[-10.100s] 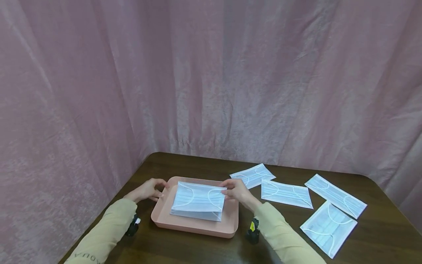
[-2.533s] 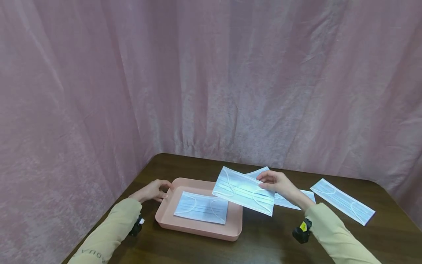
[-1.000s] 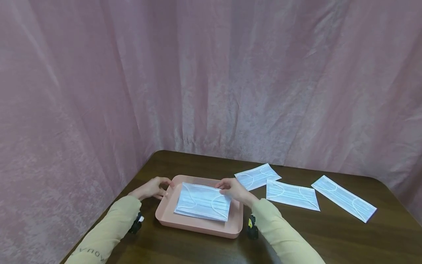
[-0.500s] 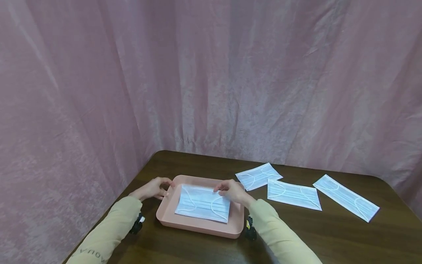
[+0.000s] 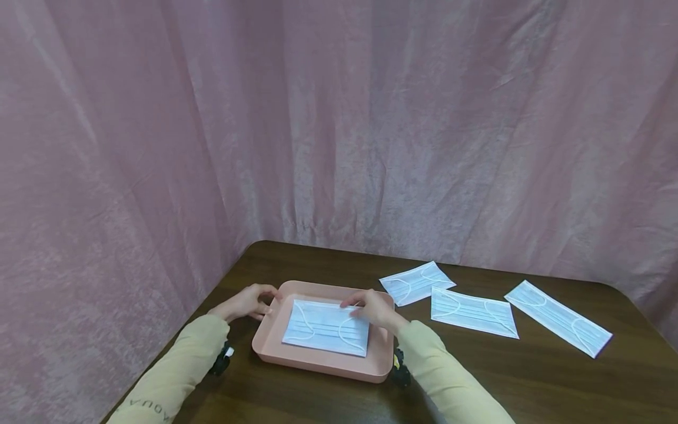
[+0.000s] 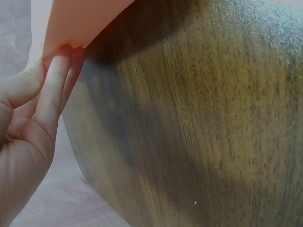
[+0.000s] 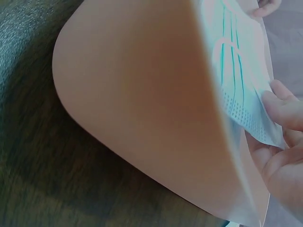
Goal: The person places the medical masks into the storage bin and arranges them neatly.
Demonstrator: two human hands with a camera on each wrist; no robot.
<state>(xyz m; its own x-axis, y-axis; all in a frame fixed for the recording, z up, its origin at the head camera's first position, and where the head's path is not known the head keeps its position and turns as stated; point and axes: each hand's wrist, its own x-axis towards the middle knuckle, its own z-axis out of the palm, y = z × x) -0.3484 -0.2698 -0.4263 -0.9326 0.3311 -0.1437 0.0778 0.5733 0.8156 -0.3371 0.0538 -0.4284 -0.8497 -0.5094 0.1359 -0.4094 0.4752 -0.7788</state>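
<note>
You are seated at a dark brown wooden bench (image 5: 529, 377) with visible grain and a rounded far corner. Both your arms reach forward in pale yellow sleeves (image 5: 175, 377), each wrist carrying a small black camera.

Nearest you sits a shallow, rounded-corner pink plastic tray (image 5: 318, 366), matte and smooth. Lying flat inside it is a rectangular pale blue face mask (image 5: 326, 327), pleated, with thin white ear loops curled on top; whether more masks lie beneath it cannot be told.

Your left hand (image 5: 245, 302) rests at the tray's left rim, fingers lightly curled round the edge; in the left wrist view the fingertips (image 6: 57, 71) press against the tray's underside corner. Your right hand (image 5: 371, 307) lies on the mask's far right corner, fingers bent, pinching that edge; the right wrist view shows the fingertips (image 7: 284, 109) on the mask's dotted, textured border just above the tray wall.

Further right on the bench lie three more flat blue masks, none overlapping. The first mask (image 5: 417, 282) lies just beyond the tray's far right corner, angled. The second mask (image 5: 473, 321) lies just beside it, to its right. The third mask (image 5: 558, 318) lies well apart, near the bench's right edge.

Behind and to the left, a dusty pink velvety curtain (image 5: 371, 129) hangs in soft vertical folds, closing off the room.
</note>
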